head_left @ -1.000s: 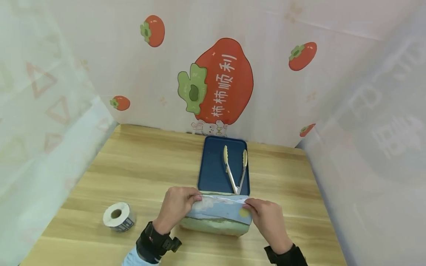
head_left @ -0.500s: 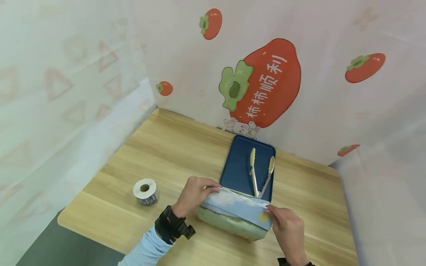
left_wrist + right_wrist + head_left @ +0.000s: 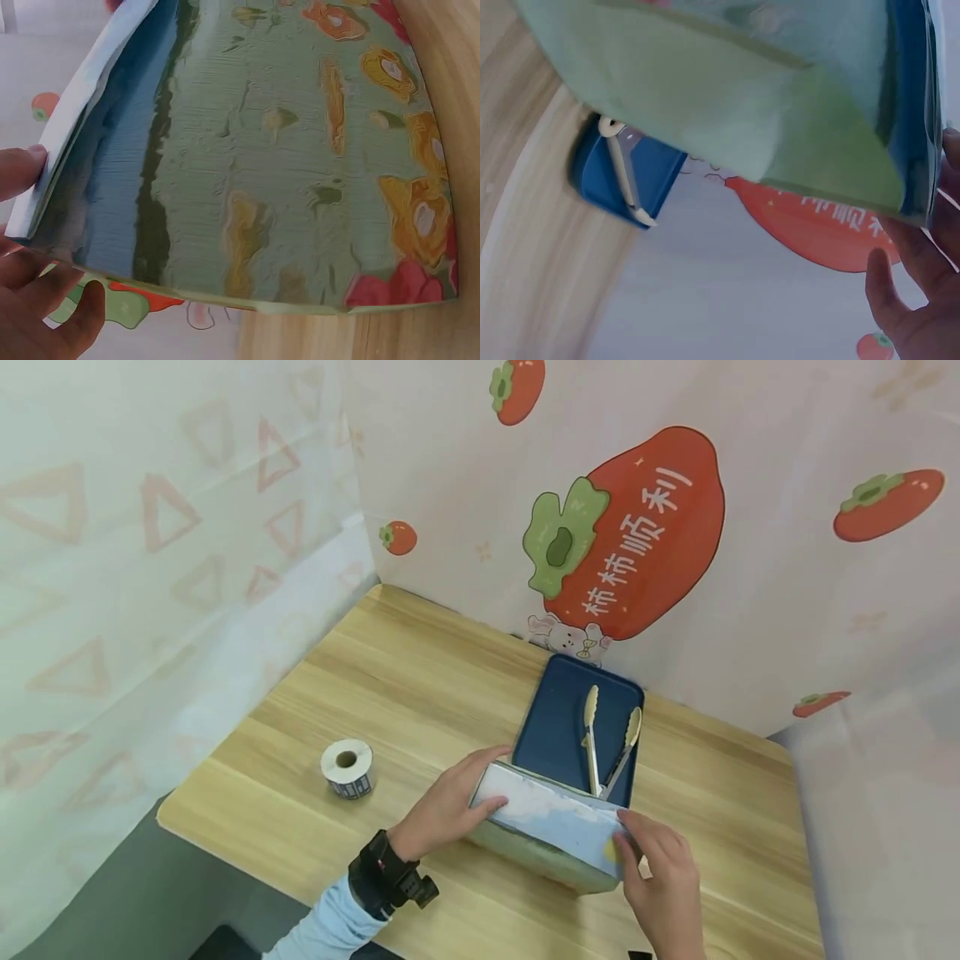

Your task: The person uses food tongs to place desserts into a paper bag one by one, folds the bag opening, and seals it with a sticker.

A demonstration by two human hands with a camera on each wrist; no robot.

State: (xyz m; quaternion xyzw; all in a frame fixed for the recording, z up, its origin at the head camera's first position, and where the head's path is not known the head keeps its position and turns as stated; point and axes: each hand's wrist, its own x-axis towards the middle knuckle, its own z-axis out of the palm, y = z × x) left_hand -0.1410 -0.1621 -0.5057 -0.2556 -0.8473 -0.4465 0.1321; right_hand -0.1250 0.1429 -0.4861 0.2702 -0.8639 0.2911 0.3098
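A paper bag point(image 3: 536, 860) printed with green ground, flowers and a blue sky stands on the table, its top folded over into a flap point(image 3: 558, 817). My left hand point(image 3: 450, 797) grips the left end of the fold, thumb on the front and fingers behind. At the right end, my right hand point(image 3: 663, 868) pinches the fold's corner between thumb and fingers. In the left wrist view the bag's flowered front point(image 3: 247, 150) shows, thumb over the folded edge. The right wrist view shows the bag's plain green side point(image 3: 727, 112) with fingers at its top corner.
Just behind the bag lies a dark blue tray point(image 3: 551, 718) with tongs point(image 3: 592, 743) spread on it, their lower end partly hidden by the bag. A roll of white labels point(image 3: 347, 768) stands on the wooden table point(image 3: 420, 668) to the left. Printed curtains surround the table.
The head view has turned left. My left hand has shifted from pinching the fold's top edge to gripping its left end, and my right fingers have spread around the right corner. The flap lies flatter.
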